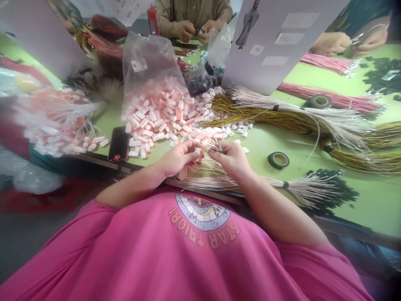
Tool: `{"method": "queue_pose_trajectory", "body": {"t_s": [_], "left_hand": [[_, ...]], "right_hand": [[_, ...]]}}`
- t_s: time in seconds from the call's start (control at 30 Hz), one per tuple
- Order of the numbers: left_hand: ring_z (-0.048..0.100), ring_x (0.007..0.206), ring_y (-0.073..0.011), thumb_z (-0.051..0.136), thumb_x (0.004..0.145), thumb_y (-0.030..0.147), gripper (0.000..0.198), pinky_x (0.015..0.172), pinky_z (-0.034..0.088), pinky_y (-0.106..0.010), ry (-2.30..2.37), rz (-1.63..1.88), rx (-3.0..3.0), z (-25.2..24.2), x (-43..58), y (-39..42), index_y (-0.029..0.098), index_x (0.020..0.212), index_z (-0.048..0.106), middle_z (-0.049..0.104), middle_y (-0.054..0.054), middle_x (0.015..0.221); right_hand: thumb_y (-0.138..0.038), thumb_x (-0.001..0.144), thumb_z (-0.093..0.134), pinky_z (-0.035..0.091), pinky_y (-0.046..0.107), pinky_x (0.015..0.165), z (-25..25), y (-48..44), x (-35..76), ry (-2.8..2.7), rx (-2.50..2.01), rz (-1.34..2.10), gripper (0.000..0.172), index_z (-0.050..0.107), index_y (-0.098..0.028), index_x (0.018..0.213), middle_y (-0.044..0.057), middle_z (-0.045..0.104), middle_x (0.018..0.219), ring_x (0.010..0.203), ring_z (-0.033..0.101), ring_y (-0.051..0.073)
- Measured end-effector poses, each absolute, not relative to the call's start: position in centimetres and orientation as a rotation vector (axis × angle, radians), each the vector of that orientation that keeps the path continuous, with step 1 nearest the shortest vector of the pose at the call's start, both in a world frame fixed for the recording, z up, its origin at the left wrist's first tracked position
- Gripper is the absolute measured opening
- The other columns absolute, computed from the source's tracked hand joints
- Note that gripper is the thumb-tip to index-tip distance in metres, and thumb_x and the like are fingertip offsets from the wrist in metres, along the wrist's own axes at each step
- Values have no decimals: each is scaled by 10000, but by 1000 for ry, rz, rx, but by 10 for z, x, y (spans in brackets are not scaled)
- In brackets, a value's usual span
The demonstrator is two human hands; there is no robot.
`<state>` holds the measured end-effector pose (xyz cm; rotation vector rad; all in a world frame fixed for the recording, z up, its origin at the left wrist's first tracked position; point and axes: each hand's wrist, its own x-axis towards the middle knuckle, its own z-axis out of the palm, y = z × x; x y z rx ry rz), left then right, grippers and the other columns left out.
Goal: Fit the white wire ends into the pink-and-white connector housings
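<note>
My left hand [178, 159] is closed at the table's front edge, fingers pinched around small orange-and-white plastic connectors [199, 155]. Right beside it, my right hand [232, 159] pinches the ends of thin white wires [216, 145]. The fingertips of both hands nearly meet; whether any wire sits inside a connector is too small to tell. Below them, a bundle of white wires [272, 182] runs along the edge to the right, bound with black tape and ending in black pieces [336, 192]. Just beyond my hands lies a heap of loose connectors [163, 121], spilling from a clear plastic bag [150, 58].
Left of the heap lie a dark phone [119, 143] and a pile of wired connectors [59, 121]. To the right are a black tape roll [278, 160], another tape roll [318, 101] and yellow wire bundles [266, 119]. A white divider [269, 71] stands behind; co-workers' hands [196, 31] are beyond.
</note>
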<state>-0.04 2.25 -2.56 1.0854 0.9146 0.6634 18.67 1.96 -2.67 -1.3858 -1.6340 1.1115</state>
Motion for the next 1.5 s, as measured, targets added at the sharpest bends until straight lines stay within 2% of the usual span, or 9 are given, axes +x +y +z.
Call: {"method": "queue_pose_trajectory", "body": {"t_s": [0.2,0.43,0.6,0.77,0.93,1.13,1.37,1.5], "left_hand": [[598,577,-73,569,874,201,193,505,485,-179,969,629,1194,-21,2,20,132,1054,550,577,2,764],[574,557,-70,588,846,168,87,476,487,-169,1098,641,1364,-21,6,16,131,910,636,597,-7,697],[593,576,-80,588,847,188,182,475,494,-166,1121,653,1402,-24,4,19,133,1009,649,613,-20,721],[562,516,-66,612,827,186,221,445,468,-161,1107,630,1416,-28,8,21,130,1037,653,617,-7,672],[601,538,-77,615,825,174,201,430,472,-155,1146,582,1377,-23,9,23,128,1016,659,632,-22,701],[557,392,-68,586,861,248,221,287,339,-150,1176,538,1404,-22,7,25,158,1056,638,647,-36,743],[576,423,-90,623,830,256,199,306,372,-164,1204,561,1437,-31,8,26,151,999,641,646,-33,708],[581,428,-91,592,861,302,174,332,376,-175,1133,541,1482,-21,2,24,155,947,631,646,-34,687]], "right_hand": [[-304,737,548,268,236,487,-29,18,185,-1713,-1439,993,200,561,-158,601,-51,367,517,516,329,79],[-327,724,552,263,227,485,-31,18,182,-1789,-1469,930,226,495,-173,569,-49,356,512,531,328,81],[-350,743,537,261,235,496,-31,20,182,-1765,-1459,1008,243,499,-174,579,-47,345,532,541,325,87],[-327,739,535,292,240,516,-31,20,183,-1792,-1477,992,207,521,-173,601,-33,414,540,559,378,102],[-335,730,554,306,240,524,-29,21,184,-1818,-1451,1039,225,534,-171,577,-30,430,539,563,388,105],[-354,736,563,343,259,575,-28,24,185,-1701,-1425,1110,218,567,-164,629,-20,493,582,577,419,111],[-302,725,555,381,274,629,-28,22,183,-1640,-1384,1116,171,571,-156,638,-2,537,621,620,472,127],[-312,735,581,383,265,622,-29,22,185,-1613,-1308,1182,174,597,-158,656,-9,570,633,619,492,120]]}}
